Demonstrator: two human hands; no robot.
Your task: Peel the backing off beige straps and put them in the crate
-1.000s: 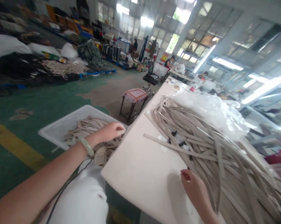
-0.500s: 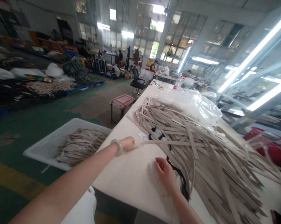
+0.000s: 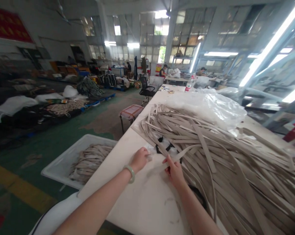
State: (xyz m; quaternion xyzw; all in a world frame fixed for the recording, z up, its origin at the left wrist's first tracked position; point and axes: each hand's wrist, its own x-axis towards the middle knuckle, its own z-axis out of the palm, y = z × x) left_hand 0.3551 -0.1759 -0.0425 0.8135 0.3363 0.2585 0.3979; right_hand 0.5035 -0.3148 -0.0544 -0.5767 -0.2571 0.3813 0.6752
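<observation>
A large heap of beige straps (image 3: pixel 225 163) covers the right side of a long white table (image 3: pixel 142 202). One beige strap (image 3: pixel 184 152) is drawn out of the heap toward me. My left hand (image 3: pixel 139 159) is closed on its near end, a pale green bangle on the wrist. My right hand (image 3: pixel 174 170) pinches the same strap a little further along, close to the heap's edge. Something black (image 3: pixel 159 147) lies under the straps just beyond my hands.
A white bin (image 3: pixel 64 163) with several beige straps stands on the green floor left of the table. A clear plastic bag (image 3: pixel 211 106) lies behind the heap. A stool (image 3: pixel 131 112) and an office chair (image 3: pixel 147 88) stand further back, where other people work at tables.
My left hand came from the white bin to the table and took hold of a strap's end. My right hand moved up from the table and pinched the same strap. The view swung right.
</observation>
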